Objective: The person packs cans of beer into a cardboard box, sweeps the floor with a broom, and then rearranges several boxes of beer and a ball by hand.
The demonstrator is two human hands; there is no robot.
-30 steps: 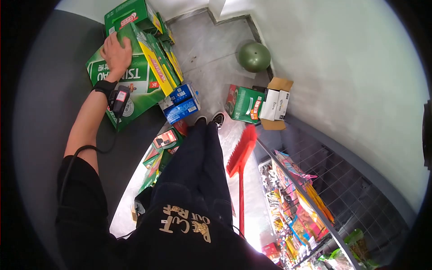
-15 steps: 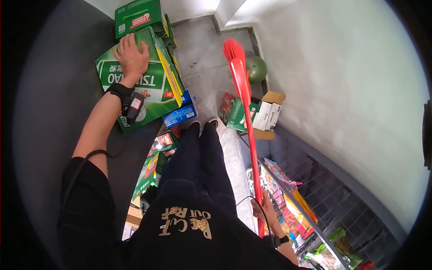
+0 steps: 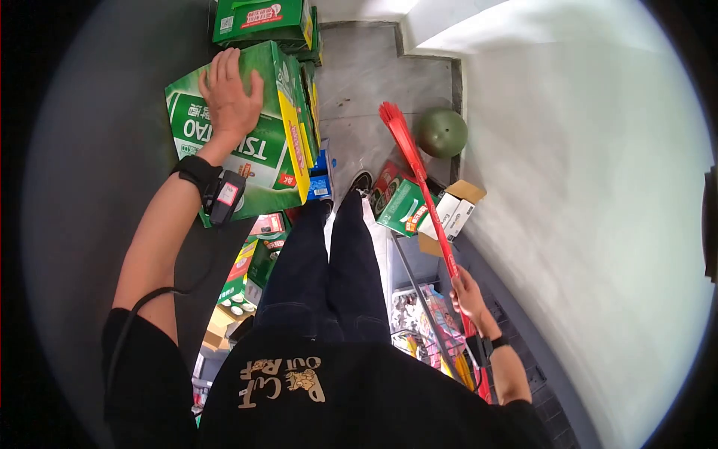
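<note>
My left hand lies with spread fingers on the top of a large green-and-white beer carton, stacked at the left. My right hand is wrapped around the red handle of a broom. The broom slants up and left from that hand, its red bristles over the grey floor near a dark green ball. Part of the handle passes behind my right wrist and shows again below it.
Another green carton stands farther back at the left. Blue boxes sit beside my feet. At the right are a green carton and an opened cardboard box by the wall. A wire rack with colourful packets stands at lower right.
My right hand has moved up and outward with the broom, whose bristles have come lower, left of the ball. My left hand stays on the carton. One foot has stepped forward.
</note>
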